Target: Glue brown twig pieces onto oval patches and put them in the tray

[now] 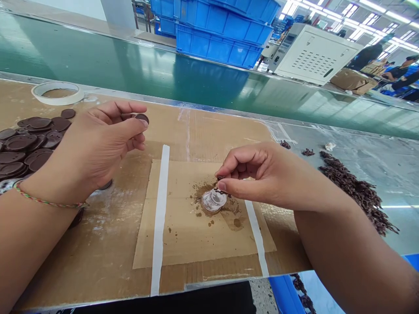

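Head view: above the bench (pixel 111 244), facing forward and down — tilted
Left hand (pixel 106 141), right hand (pixel 262 174): near
Blue crates (pixel 218 28): farther off (top edge)

Legible Inscriptions

No text, label, brand, number or sign can be read in this view.
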The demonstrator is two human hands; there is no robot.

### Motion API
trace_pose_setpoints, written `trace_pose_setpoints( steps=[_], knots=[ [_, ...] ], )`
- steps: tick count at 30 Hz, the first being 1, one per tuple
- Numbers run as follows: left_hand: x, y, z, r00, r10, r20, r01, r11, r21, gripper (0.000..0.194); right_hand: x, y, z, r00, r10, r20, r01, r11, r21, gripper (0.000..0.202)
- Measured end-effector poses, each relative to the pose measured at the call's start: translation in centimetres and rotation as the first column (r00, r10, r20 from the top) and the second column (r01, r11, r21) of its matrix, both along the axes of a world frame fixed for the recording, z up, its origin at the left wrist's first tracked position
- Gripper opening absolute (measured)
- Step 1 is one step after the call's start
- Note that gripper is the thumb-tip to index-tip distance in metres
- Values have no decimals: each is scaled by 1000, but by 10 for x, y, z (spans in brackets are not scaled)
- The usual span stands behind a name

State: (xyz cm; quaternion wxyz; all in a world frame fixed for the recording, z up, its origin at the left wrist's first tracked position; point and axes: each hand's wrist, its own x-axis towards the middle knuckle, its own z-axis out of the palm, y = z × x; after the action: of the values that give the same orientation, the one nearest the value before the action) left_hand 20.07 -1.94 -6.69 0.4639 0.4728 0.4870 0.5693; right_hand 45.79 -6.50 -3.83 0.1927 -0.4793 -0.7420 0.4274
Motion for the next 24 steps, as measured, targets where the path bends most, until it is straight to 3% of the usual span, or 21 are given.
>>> trace_pose_setpoints(
  steps=[11,17,24],
  knots=[
    [0,-4,7,995,-59,80,66,995,-78,25,3,3,1,998,10,64,-11,1000,25,4],
    [-1,-4,5,986,-154,69,155,988,-6,24,-1,3,3,999,19,46,-20,1000,22,6],
    [-3,-2,4,986,-135,97,137,990,-15,20,-1,2,3,999,16,46,-17,999,27,6]
  ],
)
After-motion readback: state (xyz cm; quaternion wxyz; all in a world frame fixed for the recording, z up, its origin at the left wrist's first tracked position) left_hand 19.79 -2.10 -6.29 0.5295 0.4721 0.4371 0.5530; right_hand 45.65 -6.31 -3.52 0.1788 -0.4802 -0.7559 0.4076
